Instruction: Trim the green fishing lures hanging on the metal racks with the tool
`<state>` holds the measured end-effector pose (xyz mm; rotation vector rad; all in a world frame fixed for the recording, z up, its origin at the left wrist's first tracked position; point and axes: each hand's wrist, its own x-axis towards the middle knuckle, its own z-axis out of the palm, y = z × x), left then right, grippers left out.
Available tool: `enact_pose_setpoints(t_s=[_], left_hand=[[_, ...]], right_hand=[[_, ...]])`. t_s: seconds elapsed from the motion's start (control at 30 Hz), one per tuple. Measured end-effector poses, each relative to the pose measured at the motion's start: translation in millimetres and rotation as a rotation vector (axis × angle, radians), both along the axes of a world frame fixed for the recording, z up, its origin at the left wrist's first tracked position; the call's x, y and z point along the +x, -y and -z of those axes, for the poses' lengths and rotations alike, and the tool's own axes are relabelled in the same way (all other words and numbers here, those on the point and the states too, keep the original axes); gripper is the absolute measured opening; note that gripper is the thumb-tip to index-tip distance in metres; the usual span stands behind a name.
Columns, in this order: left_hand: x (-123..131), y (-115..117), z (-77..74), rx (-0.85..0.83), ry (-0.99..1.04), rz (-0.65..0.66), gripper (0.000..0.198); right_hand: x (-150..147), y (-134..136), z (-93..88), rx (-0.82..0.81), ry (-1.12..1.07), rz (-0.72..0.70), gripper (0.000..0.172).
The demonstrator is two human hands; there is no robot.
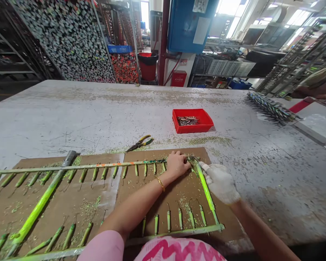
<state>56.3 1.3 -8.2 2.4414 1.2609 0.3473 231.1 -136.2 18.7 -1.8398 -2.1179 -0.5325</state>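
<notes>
A metal rack with a long top bar (87,167) and yellow-green painted crosspieces (205,188) lies flat on brown cardboard (141,188). Slim green pieces with thin wire hooks, such as this one (180,219), hang in rows along its bars. My left hand (178,165), bare with a bracelet at the wrist, is closed over the top bar near its right end; what its fingers grip is hidden. My right hand (221,183) wears a white glove. Its closed fingertips meet the rack's upper right corner, beside a small dark piece I cannot make out.
Pliers (140,143) with yellow-and-black handles lie beyond the cardboard. A red tray (193,121) farther back holds small metal parts. Green flakes litter the worn white table (97,119). At the right lies a bundle of shiny spiky pieces (271,107), with another person partly visible beyond.
</notes>
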Motion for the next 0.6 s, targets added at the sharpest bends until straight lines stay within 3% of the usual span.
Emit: enact_pose_setpoints(t_s=[0.17, 0.33, 0.5, 0.6], left_hand=[[-0.4, -0.5, 1.3, 0.012, 0.020, 0.011, 0.019], [-0.5, -0.9, 0.8, 0.006, 0.018, 0.012, 0.019], [-0.8, -1.2, 1.7, 0.029, 0.009, 0.010, 0.019], [-1.3, -1.0, 0.1, 0.025, 0.001, 0.023, 0.020]], right_hand=[[-1.6, 2.0, -5.2, 0.211, -0.076, 0.098, 0.038], [-0.7, 1.1, -1.7, -0.004, 0.047, 0.000, 0.042], [2.0, 3.3, -0.8, 0.165, -0.040, 0.090, 0.045], [3.3, 2.8, 0.9, 0.038, 0.034, 0.013, 0.047]])
